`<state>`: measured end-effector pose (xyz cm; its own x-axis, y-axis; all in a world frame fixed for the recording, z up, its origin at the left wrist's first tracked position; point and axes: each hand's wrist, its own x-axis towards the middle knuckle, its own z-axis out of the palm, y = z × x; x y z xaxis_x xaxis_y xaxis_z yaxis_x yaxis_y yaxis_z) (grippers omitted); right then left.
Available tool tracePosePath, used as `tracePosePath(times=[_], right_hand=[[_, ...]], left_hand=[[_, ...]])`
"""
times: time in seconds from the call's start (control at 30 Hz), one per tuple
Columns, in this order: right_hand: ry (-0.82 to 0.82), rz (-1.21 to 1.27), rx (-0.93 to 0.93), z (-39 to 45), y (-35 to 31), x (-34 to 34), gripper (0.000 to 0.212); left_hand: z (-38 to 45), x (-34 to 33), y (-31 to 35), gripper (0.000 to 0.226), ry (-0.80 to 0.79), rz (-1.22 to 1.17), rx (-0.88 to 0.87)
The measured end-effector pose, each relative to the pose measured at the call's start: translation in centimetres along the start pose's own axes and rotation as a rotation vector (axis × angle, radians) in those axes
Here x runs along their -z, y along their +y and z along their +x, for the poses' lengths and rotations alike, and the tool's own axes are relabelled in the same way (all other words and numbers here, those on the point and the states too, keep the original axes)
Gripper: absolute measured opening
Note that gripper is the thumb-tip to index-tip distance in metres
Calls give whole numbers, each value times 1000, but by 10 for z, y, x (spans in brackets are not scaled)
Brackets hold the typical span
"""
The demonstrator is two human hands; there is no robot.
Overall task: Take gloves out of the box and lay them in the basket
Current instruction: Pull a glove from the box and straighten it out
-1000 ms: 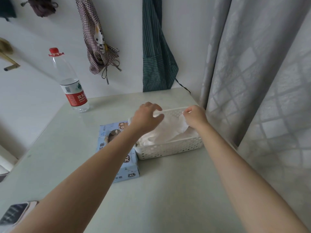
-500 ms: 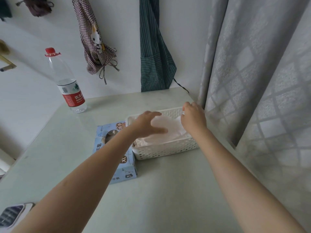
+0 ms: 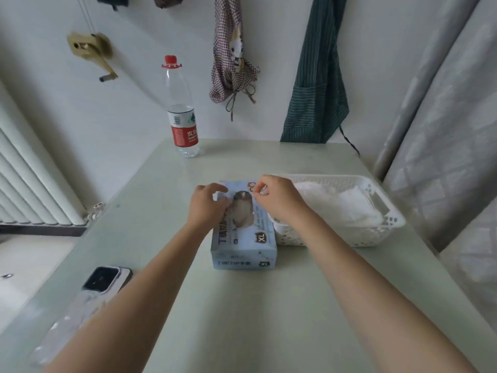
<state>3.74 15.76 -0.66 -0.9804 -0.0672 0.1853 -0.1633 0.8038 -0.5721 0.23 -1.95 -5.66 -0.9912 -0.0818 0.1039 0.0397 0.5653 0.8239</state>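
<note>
A light blue glove box (image 3: pixel 243 239) marked XL lies in the middle of the pale green table, with a glove (image 3: pixel 243 212) showing in its oval opening. To its right stands a white perforated basket (image 3: pixel 387 230) holding a pile of white gloves (image 3: pixel 336 204). My left hand (image 3: pixel 205 207) rests on the box's left side, its curled fingertips at the opening's left edge. My right hand (image 3: pixel 278 199) hovers over the box's far right corner. Its fingers are curled, thumb and forefinger close together, and I see nothing between them.
A water bottle (image 3: pixel 183 125) with a red cap stands at the table's far edge. A phone (image 3: pixel 106 278) and a clear plastic piece (image 3: pixel 67 327) lie near left. A radiator (image 3: pixel 27 184) is on the left, a curtain (image 3: pixel 443 130) close on the right. Aprons (image 3: pixel 314 90) hang on the wall.
Both hands have left the basket, where they were spreading a white glove, and moved left onto the glove box. The glove stays in the basket. My view has swung left.
</note>
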Motion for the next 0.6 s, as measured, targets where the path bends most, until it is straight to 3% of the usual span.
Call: tracePosePath(times=[0.1, 0.23, 0.3, 0.5, 0.6], right_hand=[[-119, -160, 34, -1, -16, -15, 20], [-315, -357, 33, 2, -24, -15, 23], [-397, -428, 28, -2, -26, -14, 24], [-420, -465, -1, -8, -26, -22, 17], [-342, -373, -25, -11, -21, -24, 11]], left_hand=[[-9, 1, -17, 33, -101, -403, 178], [-22, -6, -34, 39, -198, -795, 236], [-25, -10, -38, 40, -197, -836, 221], [-26, -10, -39, 37, -183, -867, 191], [-27, -10, -39, 35, -185, -871, 191]])
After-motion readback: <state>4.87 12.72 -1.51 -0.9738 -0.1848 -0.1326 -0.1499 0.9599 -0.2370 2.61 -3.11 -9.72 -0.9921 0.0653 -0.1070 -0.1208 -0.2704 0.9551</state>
